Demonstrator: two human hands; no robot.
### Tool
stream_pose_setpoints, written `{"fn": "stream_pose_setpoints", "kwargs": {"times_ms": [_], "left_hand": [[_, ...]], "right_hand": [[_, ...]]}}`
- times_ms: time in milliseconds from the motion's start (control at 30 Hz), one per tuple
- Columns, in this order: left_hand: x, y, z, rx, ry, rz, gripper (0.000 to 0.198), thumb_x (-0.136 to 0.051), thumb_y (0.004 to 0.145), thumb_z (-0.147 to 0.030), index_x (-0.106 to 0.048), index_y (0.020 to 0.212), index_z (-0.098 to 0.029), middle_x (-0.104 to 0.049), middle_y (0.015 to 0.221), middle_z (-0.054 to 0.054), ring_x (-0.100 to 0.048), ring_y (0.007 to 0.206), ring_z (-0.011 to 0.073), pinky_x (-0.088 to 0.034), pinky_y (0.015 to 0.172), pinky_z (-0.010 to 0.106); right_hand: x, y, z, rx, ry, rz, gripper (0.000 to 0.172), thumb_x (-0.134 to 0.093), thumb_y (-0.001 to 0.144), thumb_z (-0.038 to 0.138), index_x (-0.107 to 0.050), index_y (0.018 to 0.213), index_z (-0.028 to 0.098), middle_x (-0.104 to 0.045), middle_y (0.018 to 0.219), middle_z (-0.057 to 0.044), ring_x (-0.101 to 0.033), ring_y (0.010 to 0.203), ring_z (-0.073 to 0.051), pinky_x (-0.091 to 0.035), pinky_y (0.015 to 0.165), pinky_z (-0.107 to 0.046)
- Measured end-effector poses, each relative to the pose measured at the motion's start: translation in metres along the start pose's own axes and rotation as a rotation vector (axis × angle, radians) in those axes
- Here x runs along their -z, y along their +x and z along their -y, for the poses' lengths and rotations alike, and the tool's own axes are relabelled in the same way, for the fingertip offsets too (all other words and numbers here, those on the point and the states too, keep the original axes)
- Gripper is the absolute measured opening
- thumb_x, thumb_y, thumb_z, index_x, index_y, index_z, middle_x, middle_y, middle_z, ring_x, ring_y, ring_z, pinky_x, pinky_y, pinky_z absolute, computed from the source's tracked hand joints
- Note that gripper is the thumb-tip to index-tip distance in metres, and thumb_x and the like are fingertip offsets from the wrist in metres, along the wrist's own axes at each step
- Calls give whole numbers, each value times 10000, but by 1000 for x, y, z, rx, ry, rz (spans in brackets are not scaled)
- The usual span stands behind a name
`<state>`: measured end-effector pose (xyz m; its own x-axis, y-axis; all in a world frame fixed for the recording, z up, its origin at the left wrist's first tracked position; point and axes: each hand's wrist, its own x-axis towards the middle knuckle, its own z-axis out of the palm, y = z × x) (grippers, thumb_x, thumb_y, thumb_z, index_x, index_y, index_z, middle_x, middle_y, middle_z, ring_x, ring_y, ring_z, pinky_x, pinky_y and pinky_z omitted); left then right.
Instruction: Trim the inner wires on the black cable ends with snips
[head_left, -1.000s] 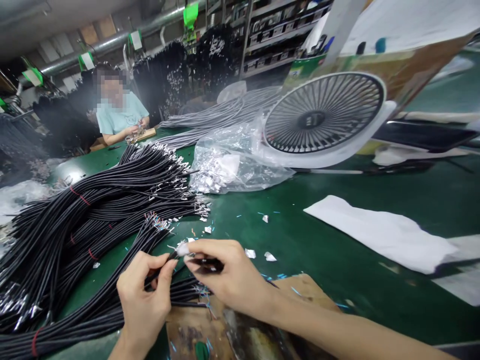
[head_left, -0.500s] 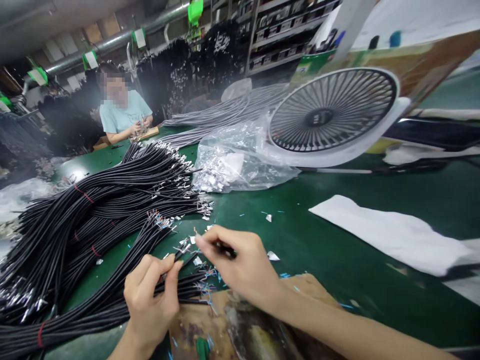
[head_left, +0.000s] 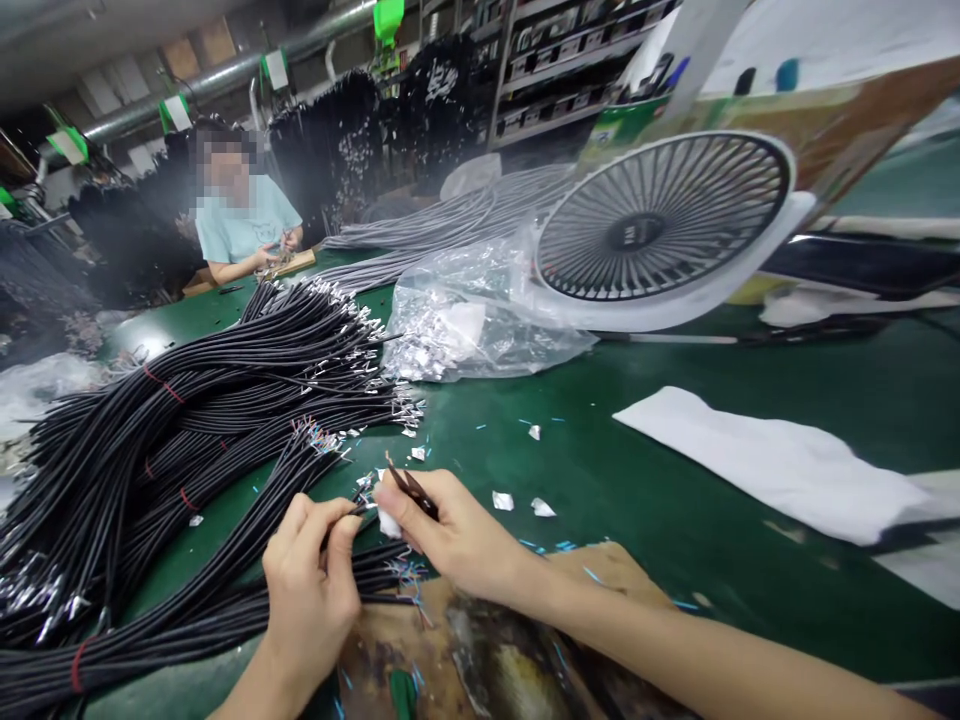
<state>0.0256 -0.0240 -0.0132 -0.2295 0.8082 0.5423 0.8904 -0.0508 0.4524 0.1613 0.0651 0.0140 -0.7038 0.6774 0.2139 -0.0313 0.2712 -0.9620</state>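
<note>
My left hand (head_left: 311,590) pinches the end of a black cable (head_left: 352,512) between thumb and forefinger, low in the middle of the view. My right hand (head_left: 454,535) is closed round a thin dark pointed tool (head_left: 409,487), with a scrap of silver foil (head_left: 388,522) under its thumb at the cable's tip. Both hands hover over a worn brown board (head_left: 487,650). A big pile of black cables (head_left: 187,440) with stripped, foil-wrapped ends lies to the left on the green table (head_left: 637,480).
A clear plastic bag of silvery scraps (head_left: 472,325) and a white fan (head_left: 660,230) lie behind. White cloth (head_left: 772,465) lies to the right. Foil bits (head_left: 502,500) dot the table. Across the table, another person (head_left: 240,225) works beside grey cables (head_left: 450,220).
My right hand drew back toward my left hand and turned the tool upright at the cable tip. The left hand shifted slightly right, keeping its pinch on the cable.
</note>
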Motion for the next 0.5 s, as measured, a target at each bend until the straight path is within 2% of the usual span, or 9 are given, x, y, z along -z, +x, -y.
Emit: {"fn": "stream_pose_setpoints", "kwargs": {"times_ms": [100, 200, 333, 433, 500], "left_hand": [[9, 6, -13, 50, -51, 88, 296, -378, 898, -249, -632, 753, -204, -543, 629, 52, -518, 625, 170, -429, 578, 258], [14, 11, -21, 91, -105, 158, 358, -355, 915, -255, -575, 638, -197, -524, 585, 37, -504, 581, 156, -414, 566, 250], [15, 14, -22, 131, -161, 217, 369, -382, 903, -285, -547, 585, -196, -514, 542, 24, -477, 518, 142, -369, 521, 253], [16, 15, -21, 212, -290, 273, 400, -394, 898, -342, -521, 552, -189, -509, 539, 22, -472, 519, 135, -359, 519, 248], [18, 17, -20, 258, -375, 305, 443, -372, 906, -389, -494, 534, -180, -496, 538, 21, -455, 512, 126, -353, 506, 239]], "right_hand": [[-1, 3, -2, -12, -5, -25, 489, -333, 903, 537, -310, 564, 185, -352, 472, 31, -313, 440, -83, -245, 394, -195], [0, 4, -3, -6, -25, -26, 469, -331, 906, 507, -312, 568, 184, -350, 486, 31, -322, 460, -89, -240, 417, -203], [3, 3, -2, 57, -149, -19, 461, -317, 915, 459, -314, 551, 176, -329, 499, 34, -301, 486, -90, -225, 463, -223], [5, 2, 0, 122, -209, -9, 459, -320, 921, 429, -304, 540, 173, -282, 500, 45, -263, 486, -87, -213, 474, -228], [6, 2, 2, 106, -180, -20, 408, -367, 904, 399, -360, 567, 170, -334, 522, 41, -311, 501, -90, -251, 485, -217]]}}
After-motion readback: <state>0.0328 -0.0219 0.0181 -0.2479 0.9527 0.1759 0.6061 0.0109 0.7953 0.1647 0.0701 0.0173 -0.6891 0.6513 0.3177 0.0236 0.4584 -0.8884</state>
